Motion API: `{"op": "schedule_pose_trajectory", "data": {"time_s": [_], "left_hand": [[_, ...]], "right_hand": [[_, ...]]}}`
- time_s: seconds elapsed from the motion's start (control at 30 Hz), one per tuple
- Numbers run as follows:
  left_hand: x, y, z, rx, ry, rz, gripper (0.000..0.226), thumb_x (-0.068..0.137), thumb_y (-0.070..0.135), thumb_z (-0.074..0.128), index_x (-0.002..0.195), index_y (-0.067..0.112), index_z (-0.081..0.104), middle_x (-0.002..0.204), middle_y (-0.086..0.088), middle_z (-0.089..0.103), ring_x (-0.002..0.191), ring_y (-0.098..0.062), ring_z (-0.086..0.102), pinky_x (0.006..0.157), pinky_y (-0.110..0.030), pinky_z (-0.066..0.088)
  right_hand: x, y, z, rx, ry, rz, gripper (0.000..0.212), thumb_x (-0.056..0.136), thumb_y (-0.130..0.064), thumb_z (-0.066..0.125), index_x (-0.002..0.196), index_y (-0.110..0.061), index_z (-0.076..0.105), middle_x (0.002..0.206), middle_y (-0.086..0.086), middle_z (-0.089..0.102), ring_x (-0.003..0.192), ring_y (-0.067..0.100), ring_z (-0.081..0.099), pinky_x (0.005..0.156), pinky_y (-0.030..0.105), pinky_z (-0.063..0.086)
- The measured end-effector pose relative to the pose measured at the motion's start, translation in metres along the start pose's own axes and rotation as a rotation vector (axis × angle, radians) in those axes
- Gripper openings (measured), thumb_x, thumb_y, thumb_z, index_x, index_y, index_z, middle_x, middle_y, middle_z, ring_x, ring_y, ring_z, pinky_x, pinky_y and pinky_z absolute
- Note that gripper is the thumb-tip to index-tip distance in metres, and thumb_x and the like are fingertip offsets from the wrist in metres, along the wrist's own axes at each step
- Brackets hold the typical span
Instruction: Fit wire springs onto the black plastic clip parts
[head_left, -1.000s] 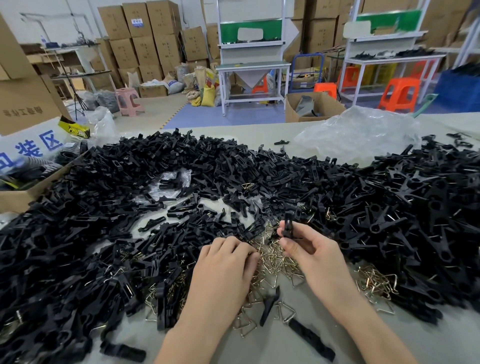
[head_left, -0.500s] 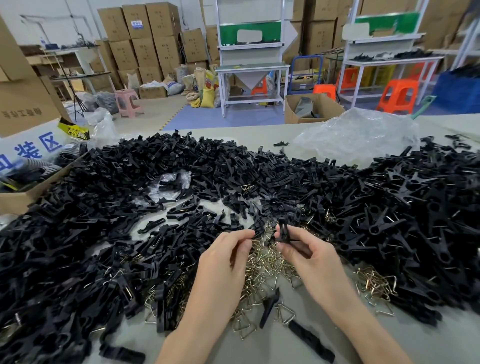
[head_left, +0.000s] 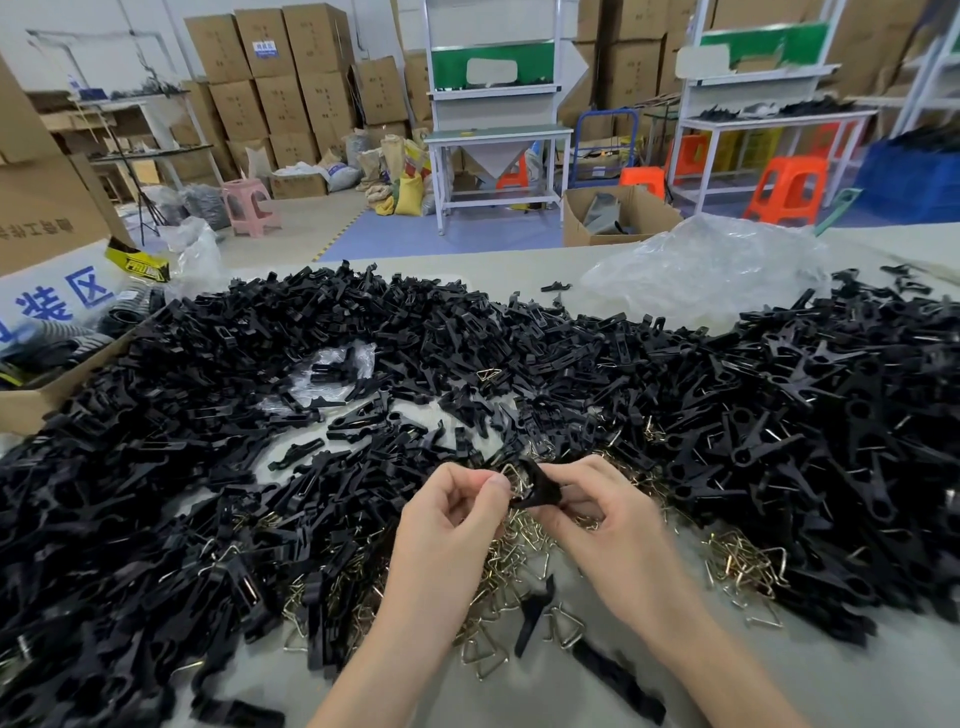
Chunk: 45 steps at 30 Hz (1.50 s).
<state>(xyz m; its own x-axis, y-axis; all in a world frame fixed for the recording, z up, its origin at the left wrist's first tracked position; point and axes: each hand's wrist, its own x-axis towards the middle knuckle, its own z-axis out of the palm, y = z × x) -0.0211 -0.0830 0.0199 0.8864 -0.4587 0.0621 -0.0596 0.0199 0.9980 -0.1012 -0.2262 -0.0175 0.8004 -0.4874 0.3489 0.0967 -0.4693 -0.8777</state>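
Both hands meet above the table's middle. My right hand (head_left: 608, 514) grips a black plastic clip part (head_left: 537, 486) by one end. My left hand (head_left: 457, 506) pinches a brass-coloured wire spring (head_left: 514, 475) against that clip's rounded end. A loose heap of wire springs (head_left: 498, 566) lies on the table under the hands, and a second small heap of springs (head_left: 748, 564) lies to the right. Black clip parts (head_left: 208, 415) are piled thickly across the left and far side, and more clip parts (head_left: 831, 415) on the right.
The grey table (head_left: 857, 686) shows bare near the front right. A crumpled clear plastic bag (head_left: 711, 270) sits at the far right edge. An open cardboard box (head_left: 47, 384) stands at the far left. Loose clip pieces (head_left: 618, 680) lie near my wrists.
My left hand rose from the spring heap with a spring and came up to the clip. My right hand turned the clip from upright to lying across, toward the left hand.
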Motion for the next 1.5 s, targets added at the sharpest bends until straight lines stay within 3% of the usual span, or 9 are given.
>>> {"op": "schedule_pose_trajectory", "data": {"time_s": [0.33,0.5,0.7,0.97,1.07,1.13,1.27,1.37,1.5], "left_hand": [[-0.004,0.002,0.006,-0.013,0.037,0.004,0.013,0.093,0.020,0.068,0.081,0.013,0.066,0.070,0.006,0.066,0.068,-0.012,0.060,0.062,-0.018,0.049],[-0.005,0.001,0.006,0.085,0.059,0.043,0.013,0.089,0.024,0.069,0.078,0.019,0.066,0.081,-0.003,0.070,0.073,-0.016,0.061,0.081,-0.046,0.056],[-0.007,-0.002,0.007,0.132,0.100,0.080,0.013,0.089,0.027,0.068,0.077,0.027,0.063,0.074,-0.001,0.066,0.070,-0.024,0.061,0.066,-0.032,0.047],[-0.003,0.002,-0.004,0.188,-0.235,0.015,0.020,0.084,0.037,0.071,0.069,0.027,0.062,0.079,0.009,0.069,0.063,-0.005,0.052,0.058,-0.016,0.041],[0.000,0.003,-0.010,0.181,-0.322,-0.064,0.029,0.070,0.056,0.070,0.068,0.029,0.060,0.078,0.005,0.068,0.072,-0.011,0.062,0.073,-0.033,0.048],[0.002,0.002,-0.010,0.060,-0.352,-0.126,0.032,0.068,0.051,0.075,0.078,0.023,0.062,0.076,0.004,0.068,0.076,-0.015,0.068,0.081,-0.045,0.054],[-0.001,-0.002,-0.005,-0.114,-0.407,-0.196,0.060,0.070,0.040,0.080,0.111,0.006,0.053,0.085,-0.005,0.071,0.083,-0.022,0.070,0.074,-0.036,0.057],[-0.003,-0.003,-0.003,-0.124,-0.455,-0.179,0.056,0.075,0.040,0.079,0.125,0.024,0.057,0.089,-0.006,0.073,0.086,-0.022,0.071,0.078,-0.035,0.058],[-0.004,-0.002,0.000,-0.061,-0.476,-0.121,0.031,0.079,0.040,0.070,0.110,0.037,0.072,0.089,-0.003,0.072,0.086,-0.017,0.069,0.080,-0.033,0.058]], "right_hand": [[-0.004,-0.008,-0.003,-0.188,0.005,-0.056,0.036,0.087,-0.020,0.079,0.115,-0.041,0.070,0.106,-0.019,0.058,0.099,0.005,0.061,0.083,0.008,0.044],[-0.004,-0.010,-0.004,-0.205,0.015,-0.069,0.036,0.086,-0.021,0.079,0.117,-0.039,0.071,0.104,-0.018,0.057,0.096,0.007,0.061,0.081,0.009,0.044],[-0.005,-0.010,-0.002,-0.211,0.012,-0.072,0.037,0.087,-0.018,0.079,0.118,-0.036,0.070,0.104,-0.017,0.054,0.096,0.007,0.060,0.081,0.013,0.046],[-0.004,-0.006,-0.005,-0.195,-0.051,-0.150,0.046,0.090,-0.004,0.071,0.119,-0.040,0.068,0.112,-0.022,0.061,0.107,0.003,0.063,0.088,0.013,0.046],[-0.004,-0.008,-0.005,-0.185,-0.095,-0.247,0.047,0.092,-0.002,0.068,0.120,-0.040,0.066,0.121,-0.023,0.061,0.117,0.006,0.061,0.096,0.015,0.045],[-0.003,-0.005,-0.006,-0.175,-0.096,-0.263,0.045,0.094,-0.005,0.067,0.122,-0.041,0.067,0.126,-0.020,0.058,0.120,0.010,0.059,0.098,0.017,0.045],[-0.004,-0.002,-0.006,-0.181,-0.112,-0.243,0.052,0.095,-0.008,0.062,0.124,-0.051,0.065,0.135,-0.021,0.050,0.126,0.013,0.053,0.099,0.021,0.048],[-0.004,-0.005,-0.005,-0.163,-0.146,-0.241,0.045,0.096,-0.018,0.058,0.121,-0.055,0.064,0.139,-0.025,0.047,0.130,0.009,0.048,0.099,0.016,0.045],[-0.005,-0.008,-0.006,-0.237,-0.150,-0.247,0.057,0.096,-0.008,0.062,0.122,-0.058,0.062,0.140,-0.029,0.045,0.131,0.008,0.047,0.103,0.019,0.043]]}}
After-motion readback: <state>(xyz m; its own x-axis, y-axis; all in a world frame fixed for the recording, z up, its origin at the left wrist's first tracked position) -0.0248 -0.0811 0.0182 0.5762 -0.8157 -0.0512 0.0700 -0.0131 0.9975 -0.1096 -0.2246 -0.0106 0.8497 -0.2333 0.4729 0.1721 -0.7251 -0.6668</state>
